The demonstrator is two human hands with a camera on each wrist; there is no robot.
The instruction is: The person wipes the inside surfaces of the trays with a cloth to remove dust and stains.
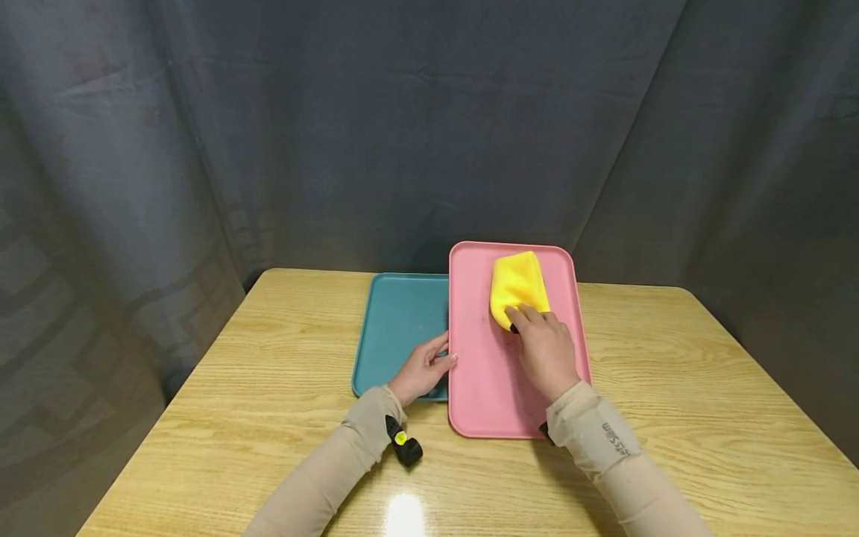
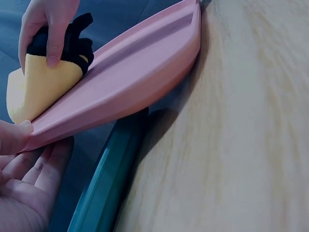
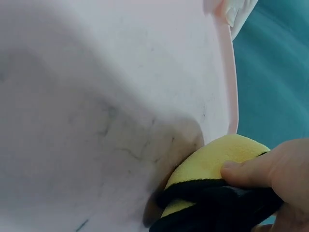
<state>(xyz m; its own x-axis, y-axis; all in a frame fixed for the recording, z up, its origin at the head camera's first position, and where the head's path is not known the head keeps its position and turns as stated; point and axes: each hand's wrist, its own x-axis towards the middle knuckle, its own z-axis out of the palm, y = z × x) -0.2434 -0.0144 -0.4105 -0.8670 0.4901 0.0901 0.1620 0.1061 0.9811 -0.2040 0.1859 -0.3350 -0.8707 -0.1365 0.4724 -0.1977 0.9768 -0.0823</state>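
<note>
A pink tray (image 1: pixel 479 395) stands tilted, its left edge raised above a teal tray (image 1: pixel 401 321). My left hand (image 1: pixel 424 367) grips that raised edge, thumb on top and fingers underneath, as the left wrist view shows. On the pink surface, toward the far end, lies a bunched yellow cleaning cloth (image 1: pixel 518 282) with black trim. My right hand (image 1: pixel 546 352) holds the cloth's near end, thumb pressed into the yellow side, with the cloth against the tray. Dark scuff marks (image 3: pixel 130 152) show on the tray beside the cloth in the right wrist view.
The teal tray lies on the wooden table (image 1: pixel 288 350), partly covered by the pink one. A dark grey curtain (image 1: pixel 403 134) hangs behind the table and along both sides. A black wrist strap (image 1: pixel 403 441) sits on the left sleeve.
</note>
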